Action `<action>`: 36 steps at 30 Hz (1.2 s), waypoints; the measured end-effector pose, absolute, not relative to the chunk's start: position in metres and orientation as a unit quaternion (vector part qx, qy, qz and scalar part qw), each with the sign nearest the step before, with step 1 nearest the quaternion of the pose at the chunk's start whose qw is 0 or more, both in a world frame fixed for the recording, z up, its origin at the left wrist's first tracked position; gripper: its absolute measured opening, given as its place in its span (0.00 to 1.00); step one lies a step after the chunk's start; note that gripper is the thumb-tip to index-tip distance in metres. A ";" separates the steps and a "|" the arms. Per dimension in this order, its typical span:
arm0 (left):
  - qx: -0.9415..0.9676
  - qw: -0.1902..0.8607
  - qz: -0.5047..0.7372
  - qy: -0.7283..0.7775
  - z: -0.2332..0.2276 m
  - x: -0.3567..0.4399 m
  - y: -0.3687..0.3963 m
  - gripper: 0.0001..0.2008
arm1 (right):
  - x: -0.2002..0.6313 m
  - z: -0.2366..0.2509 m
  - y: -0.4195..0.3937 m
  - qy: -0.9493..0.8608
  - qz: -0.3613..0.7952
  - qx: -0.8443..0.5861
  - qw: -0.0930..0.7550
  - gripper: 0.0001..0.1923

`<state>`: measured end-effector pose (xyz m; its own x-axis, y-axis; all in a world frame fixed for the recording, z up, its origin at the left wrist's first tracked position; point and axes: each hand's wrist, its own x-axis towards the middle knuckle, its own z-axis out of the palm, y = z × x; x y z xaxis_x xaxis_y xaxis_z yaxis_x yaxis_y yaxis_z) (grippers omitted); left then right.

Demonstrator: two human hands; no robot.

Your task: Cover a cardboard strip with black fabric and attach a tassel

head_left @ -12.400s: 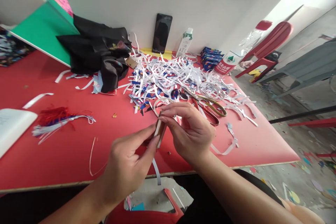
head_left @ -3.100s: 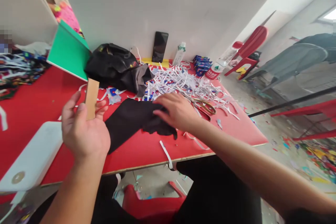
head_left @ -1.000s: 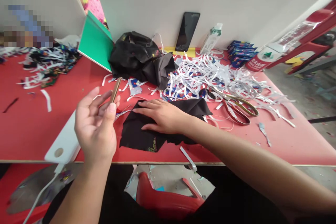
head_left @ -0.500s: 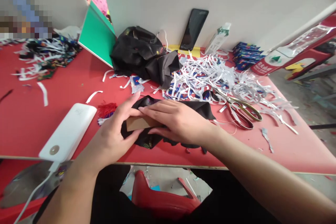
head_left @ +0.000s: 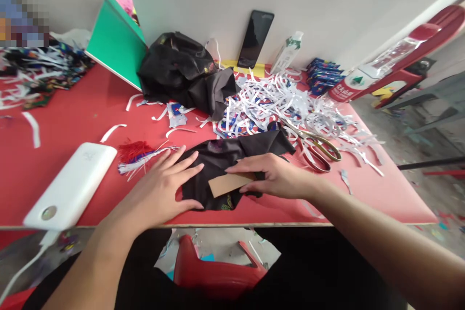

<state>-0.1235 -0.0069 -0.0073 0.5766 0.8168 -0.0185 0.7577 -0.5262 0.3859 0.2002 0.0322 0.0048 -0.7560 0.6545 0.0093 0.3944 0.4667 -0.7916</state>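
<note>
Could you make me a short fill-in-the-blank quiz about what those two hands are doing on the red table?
1. The right hand presses a brown ____ strip onto the black cloth.
2. The left hand lies ____ on the cloth's left edge.
3. The scissors lie to the ____ of the cloth.

Missing words: cardboard; flat; right

Red table [head_left: 72, 116], black cloth [head_left: 232, 152], scissors [head_left: 314, 147]

Matt black cloth [head_left: 232, 155] lies under a plain brown cardboard strip [head_left: 228, 184] on a smooth red tabletop [head_left: 72, 116].
</note>
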 end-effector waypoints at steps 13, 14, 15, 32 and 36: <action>0.864 0.102 0.019 0.493 -0.012 -0.128 -0.009 0.59 | 0.140 -0.010 -0.016 -0.779 0.430 -0.363 0.277 0.21; 0.863 0.099 0.020 0.496 -0.013 -0.130 -0.009 0.60 | 0.145 -0.009 -0.014 -0.780 0.427 -0.371 0.266 0.21; 0.861 0.096 0.022 0.499 -0.014 -0.132 -0.009 0.61 | 0.149 -0.008 -0.012 -0.779 0.422 -0.385 0.258 0.20; 0.862 0.092 0.014 0.498 -0.015 -0.131 -0.012 0.65 | 0.139 -0.016 -0.013 -0.851 0.302 -0.374 0.213 0.22; 0.860 0.099 0.021 0.501 -0.013 -0.130 -0.013 0.65 | 0.140 -0.017 -0.012 -0.840 0.315 -0.372 0.239 0.19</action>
